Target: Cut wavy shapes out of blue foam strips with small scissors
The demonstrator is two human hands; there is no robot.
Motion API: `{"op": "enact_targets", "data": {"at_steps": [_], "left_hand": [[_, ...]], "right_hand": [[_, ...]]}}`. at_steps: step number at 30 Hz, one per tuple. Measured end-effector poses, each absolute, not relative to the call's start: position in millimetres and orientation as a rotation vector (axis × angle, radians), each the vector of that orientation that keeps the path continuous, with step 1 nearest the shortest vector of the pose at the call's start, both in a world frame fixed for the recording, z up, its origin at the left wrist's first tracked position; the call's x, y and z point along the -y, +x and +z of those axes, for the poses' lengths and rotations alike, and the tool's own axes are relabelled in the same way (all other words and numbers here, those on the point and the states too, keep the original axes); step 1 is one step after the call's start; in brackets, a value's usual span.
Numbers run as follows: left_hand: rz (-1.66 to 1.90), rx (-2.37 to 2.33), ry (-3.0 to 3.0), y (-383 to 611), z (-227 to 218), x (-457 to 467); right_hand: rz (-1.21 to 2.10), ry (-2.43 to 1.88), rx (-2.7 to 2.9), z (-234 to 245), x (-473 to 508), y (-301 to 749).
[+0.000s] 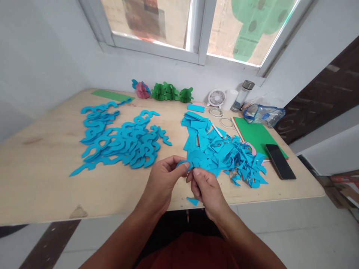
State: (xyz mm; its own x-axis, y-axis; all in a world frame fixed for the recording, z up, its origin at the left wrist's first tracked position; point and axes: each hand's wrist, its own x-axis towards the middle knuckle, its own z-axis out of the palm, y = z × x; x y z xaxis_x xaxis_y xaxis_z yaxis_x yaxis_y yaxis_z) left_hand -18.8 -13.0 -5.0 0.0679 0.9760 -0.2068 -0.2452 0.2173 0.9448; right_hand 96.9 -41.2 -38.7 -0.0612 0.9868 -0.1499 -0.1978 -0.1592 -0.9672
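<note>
1. blue paper curve, thin and hooked with a smooth rounded edge, is held up over the front of the table, its far part partly hidden by the fingers.
2. left hand is closed in a pinch, thumb and fingers gripping the curve at one end.
3. right hand is closed too, pinching the same piece close beside the left, its knuckles just in front of the scraps.
4. heap of blue offcuts, jagged slivers and flat strips, lies loose on the plywood table top, right by the right hand, with a small blue scrap apart near the table's front edge.
5. spread of cut blue curves lies overlapped to the left, all matching hooked shapes.
6. green card sheet lies past the offcuts, with a black phone beside it and a white pen resting on the heap.
7. along the wall under the window stand a small white fan, a glass bottle and green paper honeycomb decorations.
</note>
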Motion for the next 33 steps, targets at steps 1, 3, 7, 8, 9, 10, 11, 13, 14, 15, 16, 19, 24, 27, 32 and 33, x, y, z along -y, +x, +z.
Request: {"op": "enact_targets", "data": {"at_steps": [1, 3, 7, 8, 9, 10, 11, 13, 14, 15, 16, 19, 24, 27, 32, 33], "left_hand": [[1.130, -1.086, 0.888, -18.7, -5.2, 13.2], [1.128, -1.086, 0.892, -18.7, -5.4, 13.4], [1.139, -1.084, 0.894, -18.1, -5.2, 13.7], [1.141, -1.079, 0.887, -17.7, -5.0, 13.9], [1.142, -1.072, 0.877, -17.3, -4.9, 14.1], [1.143, -1.064, 0.864, -16.8, -4.8, 14.4], [1.145, -1.057, 0.849, -16.2, -4.8, 14.9], [1.156, -1.041, 0.819, -15.2, -5.2, 15.9], [1.163, -1.035, 0.809, -14.8, -5.5, 16.3], [1.168, -1.030, 0.801, -14.4, -5.8, 16.8], [1.172, -1.027, 0.795, -14.2, -6.1, 17.1], [1.167, -1.024, 0.787, -14.1, -6.4, 17.4], [1.160, -1.000, 0.773, -14.4, -5.9, 16.7], [1.161, -0.994, 0.765, -14.7, -5.4, 16.7], [1.150, -0.985, 0.762, -14.7, -3.6, 17.8], [1.148, -0.983, 0.761, -14.6, -3.4, 18.0]], "right_hand": [[1.447, -1.148, 1.008, -38.8, 41.4, 96.9], [1.444, -1.159, 1.000, -38.7, 41.8, 96.8], [1.431, -1.178, 0.997, -38.0, 42.3, 96.6], [1.429, -1.176, 0.999, -37.9, 42.3, 96.6], [1.428, -1.172, 1.001, -37.8, 42.2, 96.5], [1.426, -1.167, 1.004, -37.7, 42.0, 96.5], [1.423, -1.162, 1.007, -37.8, 41.9, 96.4], [1.419, -1.156, 1.011, -38.1, 41.5, 96.0], [1.418, -1.155, 1.012, -38.3, 41.3, 95.9], [1.416, -1.155, 1.013, -38.5, 41.2, 95.8], [1.415, -1.155, 1.015, -38.6, 41.1, 95.7], [1.417, -1.160, 1.018, -38.2, 41.1, 95.8], [1.421, -1.165, 1.019, -36.9, 41.3, 96.6], [1.415, -1.160, 1.024, -36.2, 41.4, 96.4], [1.399, -1.150, 1.031, -35.5, 42.1, 96.0], [1.398, -1.151, 1.030, -35.4, 42.1, 96.0]]}}
